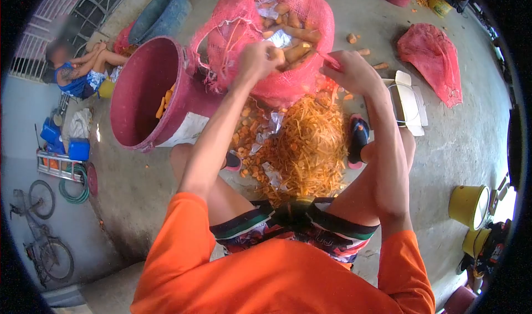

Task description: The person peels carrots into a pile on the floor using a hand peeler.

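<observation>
A pink mesh sack [244,15] stands open in front of me, with several unpeeled carrots [302,34] and scraps of paper in it. My left hand [256,63] is at the sack's mouth, its fingers closed around a carrot [275,53]; part of that carrot is hidden by the hand. My right hand [353,73] pinches the sack's right rim and pulls it outward. Below the sack, between my feet, lies a heap of orange carrot peelings [313,142] with cut carrot ends and torn paper.
A large maroon tub [180,73] leans at the left, with a few peeled carrots [164,101] inside. To the right are a white container [407,101], a pink mesh sack [429,59] and a yellow bucket [468,206]. A person [83,70] sits at the far left near a blue tub [160,15].
</observation>
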Demonstrator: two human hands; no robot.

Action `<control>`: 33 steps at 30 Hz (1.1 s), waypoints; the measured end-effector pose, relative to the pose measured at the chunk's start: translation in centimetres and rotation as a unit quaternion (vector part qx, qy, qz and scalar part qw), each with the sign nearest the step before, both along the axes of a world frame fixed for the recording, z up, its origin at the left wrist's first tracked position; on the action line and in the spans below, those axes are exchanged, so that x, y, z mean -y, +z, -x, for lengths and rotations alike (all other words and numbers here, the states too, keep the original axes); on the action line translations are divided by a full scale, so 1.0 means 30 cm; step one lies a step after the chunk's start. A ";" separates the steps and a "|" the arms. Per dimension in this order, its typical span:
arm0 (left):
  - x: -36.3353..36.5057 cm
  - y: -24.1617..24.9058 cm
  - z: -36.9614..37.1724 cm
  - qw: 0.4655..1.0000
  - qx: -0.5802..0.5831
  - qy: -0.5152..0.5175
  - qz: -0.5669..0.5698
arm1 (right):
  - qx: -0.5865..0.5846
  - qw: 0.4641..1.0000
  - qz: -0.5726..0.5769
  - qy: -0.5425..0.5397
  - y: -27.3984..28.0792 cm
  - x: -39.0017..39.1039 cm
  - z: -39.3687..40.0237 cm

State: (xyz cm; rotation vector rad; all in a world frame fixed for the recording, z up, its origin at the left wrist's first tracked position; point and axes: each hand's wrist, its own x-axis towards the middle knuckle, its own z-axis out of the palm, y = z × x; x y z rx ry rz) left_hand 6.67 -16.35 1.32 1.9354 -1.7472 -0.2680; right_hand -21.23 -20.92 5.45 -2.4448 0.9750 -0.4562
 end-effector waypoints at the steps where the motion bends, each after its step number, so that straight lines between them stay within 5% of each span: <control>1: -0.029 0.024 -0.026 0.993 -0.095 -0.023 0.066 | 0.008 1.000 -0.009 0.000 0.009 0.007 0.005; 2: -0.065 0.044 -0.034 0.993 -0.090 -0.024 0.066 | 0.013 1.000 -0.009 0.000 0.025 0.007 0.008; 4: -0.159 0.076 -0.043 0.902 -0.364 -0.049 0.226 | 0.048 0.998 -0.028 0.006 0.053 -0.007 0.017; 5: -0.200 0.106 -0.037 0.903 -0.362 -0.043 0.228 | 0.043 0.999 -0.028 0.016 0.059 -0.006 0.014; 8: -0.271 0.109 -0.047 0.830 -0.557 -0.026 0.016 | 0.031 0.999 -0.032 0.020 0.036 -0.011 -0.023; 14: -0.325 0.029 0.066 0.902 -0.426 -0.005 0.067 | 0.078 0.990 0.001 0.121 0.038 -0.116 -0.145; 16: -0.338 0.024 0.101 0.941 -0.286 -0.004 0.180 | 0.134 0.975 0.043 0.172 0.018 -0.130 -0.181; 26: -0.414 0.092 0.098 0.960 -0.240 0.014 0.141 | 0.148 0.967 0.113 0.173 -0.033 -0.144 -0.214; 29: -0.407 0.071 0.055 0.953 -0.265 -0.012 0.143 | 0.043 0.990 0.047 0.123 -0.023 -0.131 -0.221; 33: -0.404 0.053 0.034 0.949 -0.262 -0.027 0.172 | 0.069 0.989 0.052 0.117 -0.036 -0.146 -0.235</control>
